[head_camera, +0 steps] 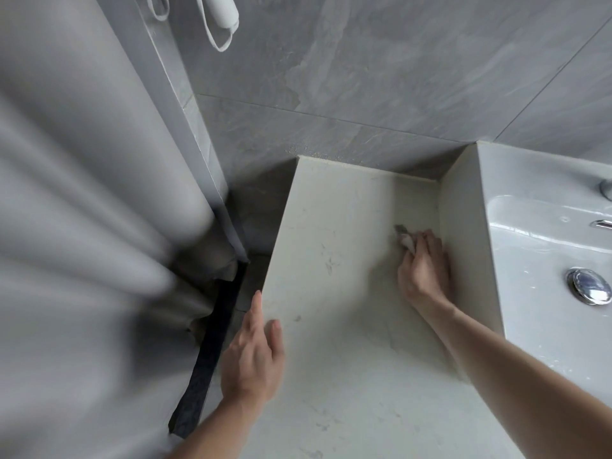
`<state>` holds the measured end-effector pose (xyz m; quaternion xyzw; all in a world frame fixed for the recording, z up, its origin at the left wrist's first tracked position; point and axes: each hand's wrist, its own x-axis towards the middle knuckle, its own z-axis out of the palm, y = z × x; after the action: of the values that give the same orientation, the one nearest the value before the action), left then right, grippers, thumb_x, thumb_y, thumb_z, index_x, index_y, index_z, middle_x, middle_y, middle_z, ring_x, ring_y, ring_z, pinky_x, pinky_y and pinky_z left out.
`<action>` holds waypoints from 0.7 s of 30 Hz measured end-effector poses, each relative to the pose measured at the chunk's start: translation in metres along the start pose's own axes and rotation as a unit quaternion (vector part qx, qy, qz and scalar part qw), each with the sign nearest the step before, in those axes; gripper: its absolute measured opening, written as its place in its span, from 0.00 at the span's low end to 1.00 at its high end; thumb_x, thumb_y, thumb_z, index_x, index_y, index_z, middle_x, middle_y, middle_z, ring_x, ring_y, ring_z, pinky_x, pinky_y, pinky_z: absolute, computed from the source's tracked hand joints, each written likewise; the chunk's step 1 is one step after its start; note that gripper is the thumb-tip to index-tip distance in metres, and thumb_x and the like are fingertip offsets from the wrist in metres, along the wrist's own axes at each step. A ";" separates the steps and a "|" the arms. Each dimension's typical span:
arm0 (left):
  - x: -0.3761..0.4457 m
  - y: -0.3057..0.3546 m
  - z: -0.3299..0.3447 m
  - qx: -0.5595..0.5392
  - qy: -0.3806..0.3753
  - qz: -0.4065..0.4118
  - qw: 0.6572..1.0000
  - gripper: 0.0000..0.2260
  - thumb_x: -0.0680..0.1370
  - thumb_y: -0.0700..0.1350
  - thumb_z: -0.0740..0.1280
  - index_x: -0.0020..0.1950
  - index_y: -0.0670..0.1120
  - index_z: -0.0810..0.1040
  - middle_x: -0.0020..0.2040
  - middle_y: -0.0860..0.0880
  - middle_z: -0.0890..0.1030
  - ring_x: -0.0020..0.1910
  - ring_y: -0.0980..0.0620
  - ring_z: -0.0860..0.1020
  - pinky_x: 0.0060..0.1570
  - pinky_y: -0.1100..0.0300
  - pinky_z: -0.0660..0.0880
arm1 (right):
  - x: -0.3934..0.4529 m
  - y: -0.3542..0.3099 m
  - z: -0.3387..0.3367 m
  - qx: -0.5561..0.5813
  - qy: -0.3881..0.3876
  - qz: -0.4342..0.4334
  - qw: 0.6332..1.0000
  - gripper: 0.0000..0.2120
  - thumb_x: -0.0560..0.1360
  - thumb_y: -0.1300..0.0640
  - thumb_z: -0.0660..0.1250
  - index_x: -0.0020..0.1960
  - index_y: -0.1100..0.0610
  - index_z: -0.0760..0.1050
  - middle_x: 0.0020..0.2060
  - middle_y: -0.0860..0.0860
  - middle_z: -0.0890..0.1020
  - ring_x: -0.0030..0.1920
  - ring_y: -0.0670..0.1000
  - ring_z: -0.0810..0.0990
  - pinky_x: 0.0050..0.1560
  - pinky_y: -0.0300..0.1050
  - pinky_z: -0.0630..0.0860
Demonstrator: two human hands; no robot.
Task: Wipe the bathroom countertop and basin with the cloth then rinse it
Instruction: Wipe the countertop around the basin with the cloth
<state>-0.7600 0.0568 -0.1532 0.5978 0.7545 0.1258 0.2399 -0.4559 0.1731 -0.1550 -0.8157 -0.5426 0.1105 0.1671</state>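
Cloth (404, 239), a small crumpled wad, lies on the pale tabletop (341, 260) just beside the basin (536, 246) wall, the right hand (425, 270) pressing it with fingers curled round it. Left hand (253, 356) rests at the tabletop's left edge, fingers straight and relaxed, holding nothing.

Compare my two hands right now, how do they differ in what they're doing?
The right hand has its fingers curled round a small cloth, pressing it to the countertop beside the basin wall; the left hand holds nothing. The right hand sits farther back, the left hand at the countertop's near left edge, fingers straight and resting there. Both are bare, palm down, on the same countertop.
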 end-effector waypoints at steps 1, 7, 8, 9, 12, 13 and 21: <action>0.000 0.000 0.000 0.001 0.000 -0.001 1.000 0.27 0.82 0.58 0.50 0.82 0.56 0.51 0.78 0.54 0.68 0.65 0.44 0.78 0.56 0.52 0.77 | 0.000 0.004 0.003 -0.030 -0.007 0.003 1.000 0.26 0.77 0.53 0.52 0.69 0.64 0.72 0.72 0.62 0.71 0.71 0.65 0.69 0.72 0.60 0.65; 0.002 0.001 0.001 0.007 -0.002 0.003 1.000 0.30 0.80 0.60 0.45 0.82 0.54 0.52 0.77 0.52 0.68 0.65 0.44 0.78 0.57 0.52 0.76 | -0.031 -0.067 0.042 -0.032 -0.026 -0.028 0.999 0.33 0.79 0.44 0.53 0.80 0.59 0.61 0.81 0.56 0.61 0.80 0.60 0.58 0.78 0.63 0.52; 0.002 0.001 0.001 0.006 -0.004 0.002 1.000 0.31 0.79 0.61 0.44 0.82 0.54 0.52 0.78 0.52 0.68 0.66 0.44 0.77 0.58 0.52 0.76 | -0.038 -0.084 0.049 -0.026 -0.035 -0.056 0.998 0.33 0.80 0.45 0.54 0.80 0.59 0.61 0.81 0.56 0.60 0.80 0.60 0.57 0.78 0.62 0.52; 0.002 0.001 0.000 0.005 -0.007 0.002 1.000 0.31 0.79 0.61 0.43 0.82 0.55 0.51 0.78 0.53 0.67 0.67 0.45 0.77 0.59 0.52 0.75 | -0.044 -0.102 0.056 -0.015 -0.048 -0.080 0.996 0.32 0.80 0.45 0.54 0.81 0.58 0.59 0.82 0.55 0.59 0.81 0.60 0.55 0.79 0.62 0.50; 0.003 0.004 -0.002 -0.004 -0.007 0.001 1.000 0.29 0.81 0.61 0.43 0.82 0.57 0.48 0.80 0.57 0.62 0.71 0.48 0.73 0.63 0.54 0.72 | -0.066 -0.151 0.073 -0.001 -0.102 -0.160 0.982 0.32 0.81 0.46 0.49 0.83 0.55 0.54 0.83 0.53 0.53 0.83 0.57 0.47 0.81 0.59 0.43; 0.003 0.004 -0.002 -0.010 -0.006 0.000 1.000 0.28 0.81 0.61 0.44 0.82 0.58 0.48 0.80 0.57 0.61 0.72 0.49 0.72 0.63 0.55 0.72 | -0.072 -0.162 0.078 -0.005 -0.115 -0.188 0.975 0.31 0.81 0.47 0.48 0.83 0.55 0.53 0.83 0.52 0.52 0.83 0.56 0.46 0.81 0.58 0.42; 0.002 0.001 -0.001 -0.007 -0.003 0.006 1.000 0.28 0.82 0.59 0.48 0.82 0.56 0.50 0.79 0.55 0.64 0.70 0.47 0.74 0.61 0.53 0.74 | -0.057 -0.116 0.066 0.012 -0.109 -0.226 0.968 0.28 0.83 0.45 0.52 0.81 0.53 0.59 0.82 0.51 0.57 0.83 0.55 0.51 0.81 0.58 0.48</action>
<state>-0.7595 0.0596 -0.1525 0.6007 0.7494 0.1312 0.2455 -0.6002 0.1716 -0.1705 -0.6533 -0.7261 0.1644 0.1377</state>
